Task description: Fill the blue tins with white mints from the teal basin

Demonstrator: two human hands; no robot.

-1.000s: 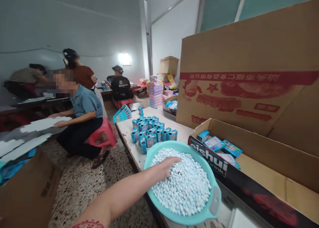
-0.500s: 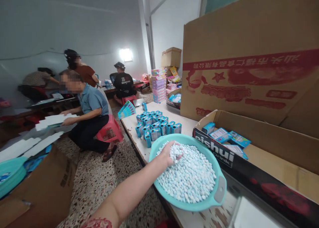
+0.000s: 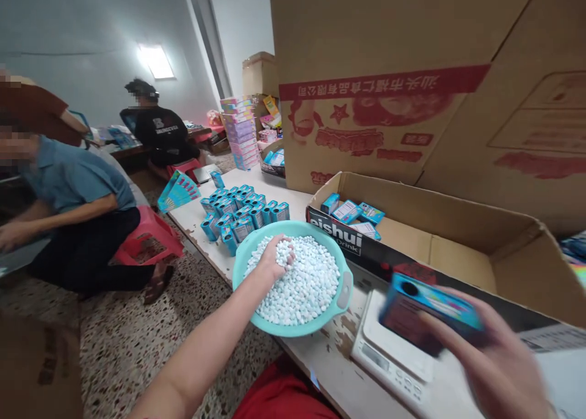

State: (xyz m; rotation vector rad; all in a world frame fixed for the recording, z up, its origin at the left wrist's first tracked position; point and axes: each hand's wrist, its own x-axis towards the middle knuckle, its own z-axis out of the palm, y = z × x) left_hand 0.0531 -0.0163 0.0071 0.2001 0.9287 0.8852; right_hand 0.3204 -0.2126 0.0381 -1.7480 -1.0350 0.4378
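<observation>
My left hand (image 3: pixel 277 257) is cupped in a turquoise plastic bowl (image 3: pixel 293 332), its fingers curled around a handful of small white and pale-blue candies (image 3: pixel 302 300). More candies fill the bowl. On the right, my right hand (image 3: pixel 499 352) grips a small blue carton (image 3: pixel 425 306) with a round hole in its end, slightly blurred. The carton is over a white digital scale (image 3: pixel 389 358); whether the two touch I cannot tell. Behind the bowl stand several blue cartons (image 3: pixel 240 214) with dark round holes facing up.
An open cardboard tray (image 3: pixel 425 242) with several blue cartons lies behind the scale, against a large cardboard box (image 3: pixel 366 83). A person in a blue shirt (image 3: pixel 82 187) sits at left by a red stool (image 3: pixel 149 230). Stacked pastel boxes (image 3: pixel 242 132) stand farther back.
The view has swung right, bringing the scale and my right hand with a carton into sight. My left hand stays in the bowl with its handful of candies.
</observation>
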